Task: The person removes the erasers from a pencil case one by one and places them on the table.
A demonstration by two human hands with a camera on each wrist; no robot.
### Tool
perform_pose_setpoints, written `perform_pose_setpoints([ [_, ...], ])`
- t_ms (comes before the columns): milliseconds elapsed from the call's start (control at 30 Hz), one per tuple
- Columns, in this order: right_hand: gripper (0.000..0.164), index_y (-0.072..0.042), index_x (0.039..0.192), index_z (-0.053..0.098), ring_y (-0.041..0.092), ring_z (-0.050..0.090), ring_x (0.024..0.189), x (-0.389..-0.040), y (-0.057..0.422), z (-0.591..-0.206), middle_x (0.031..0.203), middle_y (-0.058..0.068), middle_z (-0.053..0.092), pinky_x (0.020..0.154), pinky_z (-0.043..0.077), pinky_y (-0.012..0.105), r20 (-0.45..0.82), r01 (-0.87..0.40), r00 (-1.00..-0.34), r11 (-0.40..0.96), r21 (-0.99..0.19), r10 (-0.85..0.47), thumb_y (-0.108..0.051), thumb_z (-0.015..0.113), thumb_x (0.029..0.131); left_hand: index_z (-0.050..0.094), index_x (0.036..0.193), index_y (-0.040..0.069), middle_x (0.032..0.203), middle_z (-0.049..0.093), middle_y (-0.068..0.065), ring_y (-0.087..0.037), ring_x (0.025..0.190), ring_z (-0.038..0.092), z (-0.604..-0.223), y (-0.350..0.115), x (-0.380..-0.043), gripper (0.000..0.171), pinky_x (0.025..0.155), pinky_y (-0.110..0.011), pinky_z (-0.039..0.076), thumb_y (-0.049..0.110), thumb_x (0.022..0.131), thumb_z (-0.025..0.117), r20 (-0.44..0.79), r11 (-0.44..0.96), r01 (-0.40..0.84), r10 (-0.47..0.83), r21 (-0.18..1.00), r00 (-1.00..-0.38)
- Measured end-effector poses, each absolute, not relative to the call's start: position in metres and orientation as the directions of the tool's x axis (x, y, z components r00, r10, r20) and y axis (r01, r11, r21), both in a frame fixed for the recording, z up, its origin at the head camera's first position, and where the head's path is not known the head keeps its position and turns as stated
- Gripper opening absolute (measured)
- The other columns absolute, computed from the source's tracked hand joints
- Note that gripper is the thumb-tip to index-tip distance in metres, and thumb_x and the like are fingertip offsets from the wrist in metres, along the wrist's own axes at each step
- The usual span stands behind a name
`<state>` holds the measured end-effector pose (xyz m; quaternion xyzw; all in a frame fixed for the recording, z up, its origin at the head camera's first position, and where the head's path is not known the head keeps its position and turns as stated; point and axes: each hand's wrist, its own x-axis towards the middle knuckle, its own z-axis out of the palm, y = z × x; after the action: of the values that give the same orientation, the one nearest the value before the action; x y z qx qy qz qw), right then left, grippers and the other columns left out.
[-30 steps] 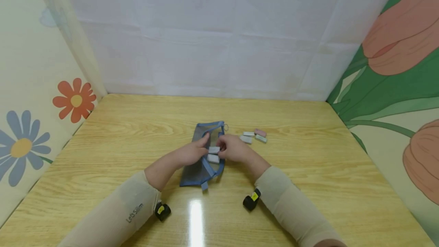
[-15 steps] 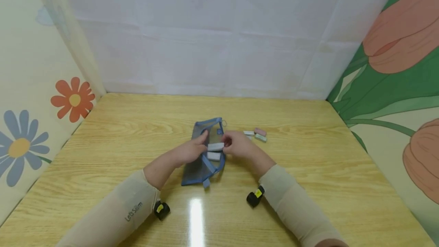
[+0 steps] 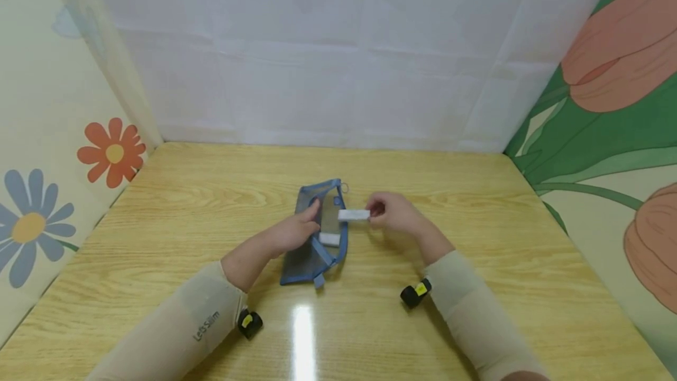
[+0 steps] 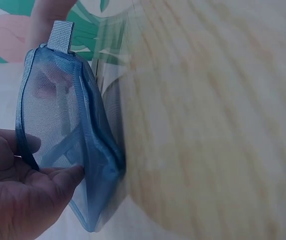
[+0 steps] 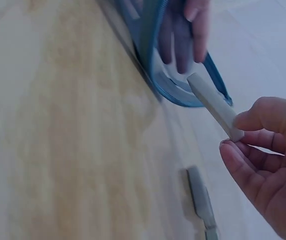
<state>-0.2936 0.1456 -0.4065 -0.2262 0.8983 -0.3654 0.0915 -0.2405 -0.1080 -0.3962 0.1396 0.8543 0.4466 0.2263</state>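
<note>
My left hand grips the opening of a blue-trimmed mesh zip pouch; in the left wrist view the fingers and thumb hold the edge of the mesh pouch. Some of its fingers reach inside, as the right wrist view shows. Between thumb and fingertips, my right hand pinches one end of a small white rectangular bar, whose other end lies over the pouch's right rim. In the right wrist view the bar is slim with bevelled edges. Another white bar sits in the pouch mouth.
On the table, a pale bar lies below my right hand in the right wrist view, end to end with another piece. My right hand hides that spot in the head view. A white cloth hangs behind the wooden table.
My right hand has moved right, drawing the white bar out from inside the pouch mouth to its right rim. Loose bars on the table are now covered by that hand. The left hand has barely moved.
</note>
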Motion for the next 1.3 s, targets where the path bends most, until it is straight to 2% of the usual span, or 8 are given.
perform_pose_setpoints([
  [267,0.016,-0.001,0.092,0.063,0.019,0.058,0.081,-0.298,0.179,-0.397,0.087,0.01,0.063,0.07,0.049,0.028,0.069,-0.296,-0.921,0.576,-0.762,-0.383,-0.002,0.066,0.077,-0.003,0.146,0.007,0.151,-0.003,-0.015,-0.03,0.138,-0.001,-0.398,-0.108,-0.242,0.061,0.11,-0.046,0.004,0.014,0.097,0.033,-0.256,0.563,0.044,0.441,0.825,-0.86],
  [833,0.018,0.001,0.098,0.061,0.022,0.055,0.084,-0.308,0.235,-0.405,0.093,0.014,0.061,0.072,0.047,0.03,0.077,-0.184,-0.979,0.649,-0.738,-0.19,-0.005,0.064,0.081,-0.001,0.146,0.007,0.151,-0.002,-0.015,-0.03,0.138,0.0,-0.4,-0.108,-0.243,0.061,0.11,-0.046,0.005,0.014,0.096,0.034,-0.255,0.569,0.044,0.435,0.821,-0.863],
  [1100,0.02,0.001,0.1,0.059,0.027,0.054,0.09,-0.309,0.249,-0.414,0.098,0.016,0.059,0.079,0.046,0.037,0.029,-0.081,-0.996,0.668,-0.74,-0.089,-0.008,0.063,0.083,-0.002,0.146,0.008,0.151,-0.002,-0.015,-0.03,0.138,0.001,-0.4,-0.108,-0.242,0.061,0.11,-0.045,0.006,0.014,0.096,0.034,-0.256,0.576,0.049,0.435,0.816,-0.863],
  [1300,0.023,0.003,0.101,0.058,0.028,0.054,0.09,-0.309,0.251,-0.418,0.098,0.017,0.059,0.078,0.044,0.036,-0.007,-0.017,-0.999,0.675,-0.738,-0.034,-0.01,0.063,0.083,-0.001,0.146,0.009,0.151,-0.001,-0.015,-0.03,0.138,0.002,-0.399,-0.108,-0.241,0.061,0.11,-0.046,0.006,0.014,0.096,0.034,-0.263,0.582,0.039,0.425,0.812,-0.866],
])
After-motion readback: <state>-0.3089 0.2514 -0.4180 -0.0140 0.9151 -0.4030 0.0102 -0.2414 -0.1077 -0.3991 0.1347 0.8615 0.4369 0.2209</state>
